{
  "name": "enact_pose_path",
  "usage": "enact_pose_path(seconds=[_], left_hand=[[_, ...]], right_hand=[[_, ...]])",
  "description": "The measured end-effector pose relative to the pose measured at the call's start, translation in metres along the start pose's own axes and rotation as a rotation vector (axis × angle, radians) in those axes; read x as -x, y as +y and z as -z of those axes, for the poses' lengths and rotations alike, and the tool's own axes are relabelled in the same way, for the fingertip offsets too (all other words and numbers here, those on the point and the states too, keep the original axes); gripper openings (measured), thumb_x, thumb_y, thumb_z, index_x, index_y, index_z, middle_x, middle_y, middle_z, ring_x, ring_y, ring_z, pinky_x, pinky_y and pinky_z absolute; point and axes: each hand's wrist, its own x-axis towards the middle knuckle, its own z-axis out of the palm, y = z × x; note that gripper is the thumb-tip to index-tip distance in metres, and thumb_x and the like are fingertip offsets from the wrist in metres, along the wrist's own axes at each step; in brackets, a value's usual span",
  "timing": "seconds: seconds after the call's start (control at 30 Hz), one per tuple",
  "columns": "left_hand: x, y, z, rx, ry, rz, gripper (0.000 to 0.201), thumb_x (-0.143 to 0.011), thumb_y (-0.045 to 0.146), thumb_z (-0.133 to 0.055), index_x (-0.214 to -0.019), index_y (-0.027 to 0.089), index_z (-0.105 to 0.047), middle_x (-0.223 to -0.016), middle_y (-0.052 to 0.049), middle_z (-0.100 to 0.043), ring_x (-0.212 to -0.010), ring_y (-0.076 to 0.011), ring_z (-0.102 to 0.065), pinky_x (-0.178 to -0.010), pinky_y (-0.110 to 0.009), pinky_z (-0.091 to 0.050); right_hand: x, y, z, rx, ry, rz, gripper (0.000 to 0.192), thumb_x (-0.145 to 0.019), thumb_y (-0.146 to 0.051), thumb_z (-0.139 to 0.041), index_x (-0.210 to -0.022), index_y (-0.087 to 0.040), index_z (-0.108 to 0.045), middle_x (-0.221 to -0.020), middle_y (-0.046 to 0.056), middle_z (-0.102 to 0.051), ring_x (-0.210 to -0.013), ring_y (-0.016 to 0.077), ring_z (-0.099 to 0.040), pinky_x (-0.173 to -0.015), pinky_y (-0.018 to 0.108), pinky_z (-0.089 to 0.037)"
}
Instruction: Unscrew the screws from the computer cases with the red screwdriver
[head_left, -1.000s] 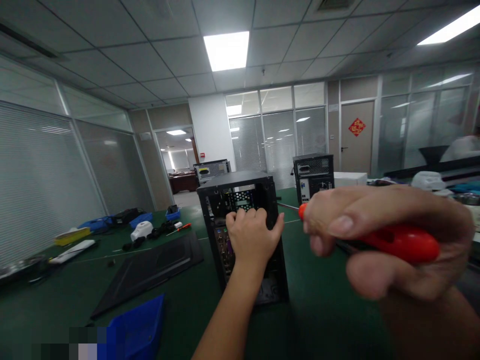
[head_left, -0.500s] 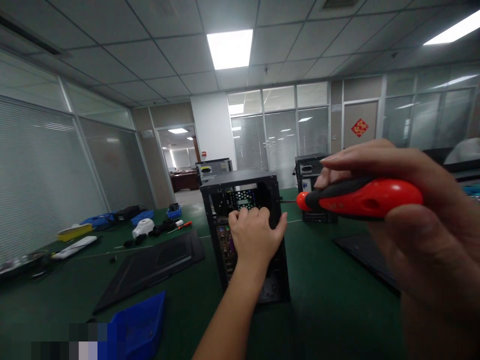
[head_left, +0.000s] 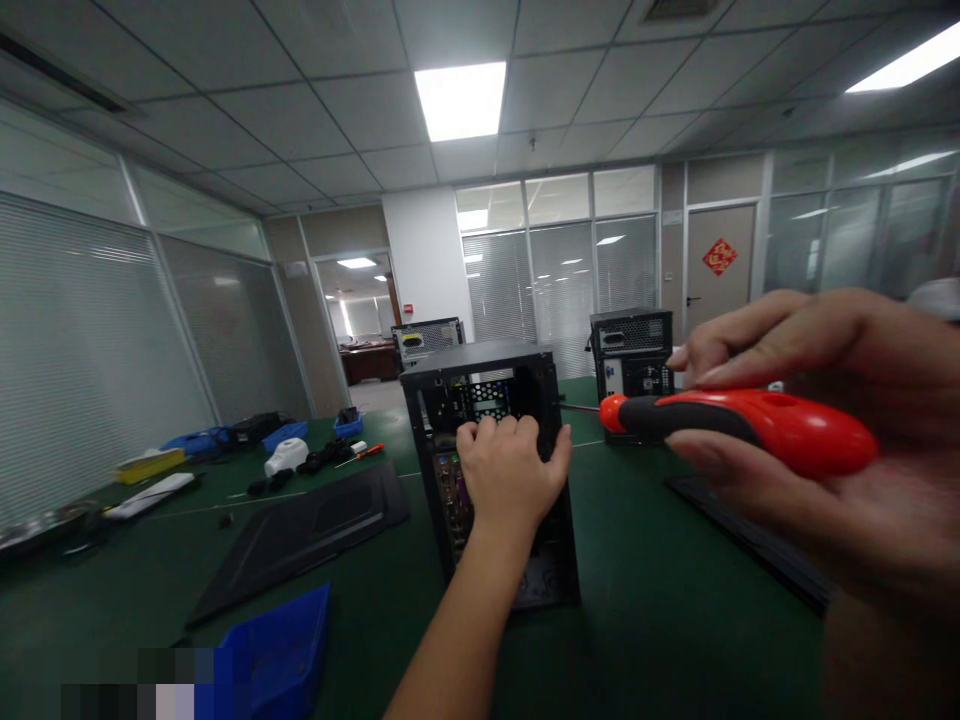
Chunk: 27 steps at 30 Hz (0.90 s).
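A black computer case point(head_left: 480, 356) stands upright on the green table, its back with the port panel and an open bay facing me. My left hand point(head_left: 506, 470) reaches into the bay with its fingers curled over and its thumb out along the right side. Its fingertips and whatever they press on are hidden. My right hand point(head_left: 795, 340) holds a red and black screwdriver point(head_left: 810, 428) level by its handle. The screwdriver's thin shaft points left and meets the right side of the case near the top; the tip cannot be made out.
Black side panels lie left point(head_left: 315, 540) and right point(head_left: 750, 535) of the case. A blue tray point(head_left: 281, 640) sits at the front left. Two more computer cases stand behind, left point(head_left: 431, 335) and right point(head_left: 634, 335). Another screwdriver point(head_left: 367, 452) and cables lie at the far left.
My right hand has turned on the screwdriver, its fingers opening out along the handle, and the handle end has tilted down to the right. My left hand has stayed in place.
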Motion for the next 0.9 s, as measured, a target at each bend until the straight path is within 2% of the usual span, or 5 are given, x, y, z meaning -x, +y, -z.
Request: enact_pose_path(seconds=[0.2, 0.43, 0.6, 0.73, 0.9], left_hand=[[0.0, 0.001, 0.003, 0.014, -0.035, 0.003, 0.05, -0.097, 0.058, -0.04, -0.081, 0.02, -0.068, -0.085, -0.008, -0.073, -0.09, -0.0256, -0.061, -0.089, -0.046, -0.031], [-0.001, 0.0, 0.004, 0.012, -0.071, 0.011, 0.047, -0.096, 0.058, -0.042, -0.083, 0.021, -0.067, -0.088, -0.009, -0.073, -0.093, -0.0275, -0.061, -0.093, -0.05, -0.035], [-0.005, 0.005, 0.03, 0.142, -0.21, 0.057, 0.029, -0.093, 0.047, -0.052, -0.097, 0.022, -0.065, -0.102, -0.008, -0.073, -0.101, -0.0291, -0.063, -0.094, -0.047, -0.042], [-0.007, 0.009, 0.056, 0.389, -0.117, 0.069, 0.032, -0.09, 0.03, -0.054, -0.121, 0.025, -0.058, -0.12, -0.008, -0.067, -0.112, -0.0243, -0.062, -0.099, -0.036, -0.047], [-0.003, 0.014, 0.083, 0.503, -0.053, -0.131, 0.019, -0.087, 0.022, -0.053, -0.102, 0.028, -0.063, -0.113, -0.002, -0.069, -0.106, -0.0195, -0.063, -0.095, -0.031, -0.051]], right_hand=[[-0.003, 0.001, -0.012, -0.157, -0.152, 0.076, 0.025, -0.079, -0.04, -0.072, -0.084, -0.022, -0.055, -0.075, 0.001, -0.052, -0.068, 0.0165, -0.053, -0.058, 0.035, -0.041], [-0.003, -0.004, -0.02, -0.273, -0.296, 0.15, 0.017, -0.094, -0.036, -0.062, -0.089, -0.022, -0.055, -0.085, 0.001, -0.06, -0.078, 0.0151, -0.061, -0.068, 0.032, -0.053], [-0.002, -0.009, -0.023, -0.362, -0.459, 0.252, 0.019, -0.087, -0.026, -0.078, -0.095, -0.02, -0.062, -0.084, -0.003, -0.068, -0.08, 0.0105, -0.066, -0.075, 0.028, -0.056], [-0.002, -0.013, -0.026, -0.337, -0.514, 0.3, 0.032, -0.073, -0.028, -0.088, -0.087, -0.019, -0.06, -0.08, -0.008, -0.067, -0.08, 0.0065, -0.065, -0.079, 0.024, -0.052], [0.0, -0.02, -0.032, -0.367, -0.403, 0.299, 0.036, -0.075, -0.036, -0.087, -0.081, -0.017, -0.056, -0.079, -0.005, -0.063, -0.079, 0.0068, -0.062, -0.081, 0.022, -0.053]])
